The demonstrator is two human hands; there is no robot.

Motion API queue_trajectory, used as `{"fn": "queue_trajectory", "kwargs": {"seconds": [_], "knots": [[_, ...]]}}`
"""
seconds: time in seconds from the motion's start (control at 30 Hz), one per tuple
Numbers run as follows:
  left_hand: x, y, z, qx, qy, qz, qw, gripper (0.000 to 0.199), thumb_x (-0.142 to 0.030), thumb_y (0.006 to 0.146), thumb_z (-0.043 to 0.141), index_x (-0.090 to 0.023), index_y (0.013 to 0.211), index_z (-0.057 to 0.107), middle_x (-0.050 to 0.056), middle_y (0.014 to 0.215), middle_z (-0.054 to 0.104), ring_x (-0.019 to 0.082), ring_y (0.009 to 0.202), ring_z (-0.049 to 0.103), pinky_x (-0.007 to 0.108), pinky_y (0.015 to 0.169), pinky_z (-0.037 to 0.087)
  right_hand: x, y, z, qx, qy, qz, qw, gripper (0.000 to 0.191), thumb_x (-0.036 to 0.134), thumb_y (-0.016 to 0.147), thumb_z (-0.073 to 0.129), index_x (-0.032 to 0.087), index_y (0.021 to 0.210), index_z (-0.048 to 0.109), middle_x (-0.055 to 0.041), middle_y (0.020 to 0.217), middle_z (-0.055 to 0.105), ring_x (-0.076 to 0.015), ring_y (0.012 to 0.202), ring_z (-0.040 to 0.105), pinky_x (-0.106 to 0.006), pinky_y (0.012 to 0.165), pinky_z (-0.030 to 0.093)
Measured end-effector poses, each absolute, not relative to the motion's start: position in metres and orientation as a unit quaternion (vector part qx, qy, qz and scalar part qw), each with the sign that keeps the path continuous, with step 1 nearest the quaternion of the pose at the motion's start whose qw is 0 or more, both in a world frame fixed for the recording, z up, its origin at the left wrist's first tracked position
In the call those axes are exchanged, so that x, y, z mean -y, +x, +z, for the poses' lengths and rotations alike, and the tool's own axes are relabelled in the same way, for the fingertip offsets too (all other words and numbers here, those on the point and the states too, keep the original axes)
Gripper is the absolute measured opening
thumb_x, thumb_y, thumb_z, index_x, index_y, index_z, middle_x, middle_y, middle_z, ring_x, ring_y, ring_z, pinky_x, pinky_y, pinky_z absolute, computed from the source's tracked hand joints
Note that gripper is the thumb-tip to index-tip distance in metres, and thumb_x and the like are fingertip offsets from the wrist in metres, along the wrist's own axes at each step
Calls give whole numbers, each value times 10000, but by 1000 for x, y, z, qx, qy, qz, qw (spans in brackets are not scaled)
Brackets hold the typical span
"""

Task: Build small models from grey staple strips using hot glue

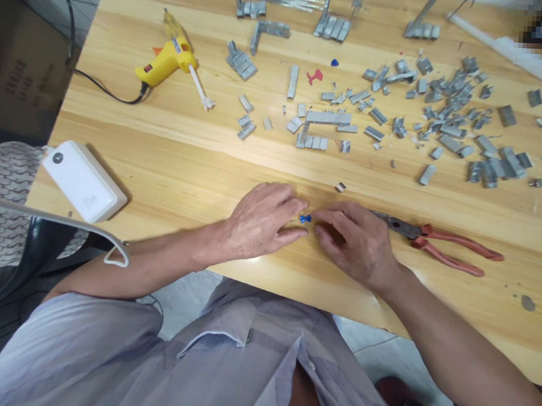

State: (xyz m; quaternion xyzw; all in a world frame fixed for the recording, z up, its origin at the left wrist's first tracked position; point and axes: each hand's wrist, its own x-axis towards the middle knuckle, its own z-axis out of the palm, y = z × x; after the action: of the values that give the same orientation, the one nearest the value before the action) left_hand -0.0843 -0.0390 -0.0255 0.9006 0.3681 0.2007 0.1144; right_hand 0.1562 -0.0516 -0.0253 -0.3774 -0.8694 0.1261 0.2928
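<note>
A small blue piece with thin wire ends (305, 219) lies between my two hands at the front of the wooden table. My left hand (263, 220) reaches in from the left, its thumb and forefinger apart on either side of the wire. From the other side comes my right hand (354, 239), fingers bent, with a gap between forefinger and thumb. Its forefinger tip is close to the blue piece; whether it touches, I cannot tell. Just beyond the right hand, pliers with red handles (425, 233) lie flat, jaws partly hidden behind the knuckles.
A yellow glue gun (169, 61) lies at the back left, its cord trailing off the edge. Nearer is a white power bank (86, 180). Many grey metal pieces (455, 91) are scattered at the back right. A small red scrap (315, 77) lies among them.
</note>
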Motion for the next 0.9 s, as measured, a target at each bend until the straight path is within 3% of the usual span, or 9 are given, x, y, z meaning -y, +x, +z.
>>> {"fn": "queue_trajectory", "kwargs": {"seconds": [0.27, 0.57, 0.9], "knots": [[39, -85, -26, -369, 897, 209, 123, 306, -389, 958, 733, -166, 1151, 652, 70, 997, 696, 235, 920, 664, 373, 813, 523, 51, 154, -25, 874, -389, 108, 271, 107, 157, 959, 663, 181, 1044, 724, -77, 925, 756, -195, 797, 679, -308, 706, 533], [37, -86, -25, -361, 893, 236, 131, 101, -283, 993, 668, -189, 1029, 682, 33, 918, 683, 190, 829, 635, 340, 761, 497, 50, 154, -27, 876, -394, 104, 258, 146, 213, 995, 630, 197, 1054, 763, -71, 924, 752, -185, 798, 673, -301, 704, 513], [37, -86, -24, -354, 899, 217, 139, 109, -284, 1030, 623, -203, 1018, 694, 32, 922, 695, 180, 842, 637, 335, 774, 498, 50, 154, -26, 877, -401, 98, 244, 154, 228, 1004, 624, 205, 1013, 776, -71, 920, 761, -187, 795, 679, -305, 686, 505]]}}
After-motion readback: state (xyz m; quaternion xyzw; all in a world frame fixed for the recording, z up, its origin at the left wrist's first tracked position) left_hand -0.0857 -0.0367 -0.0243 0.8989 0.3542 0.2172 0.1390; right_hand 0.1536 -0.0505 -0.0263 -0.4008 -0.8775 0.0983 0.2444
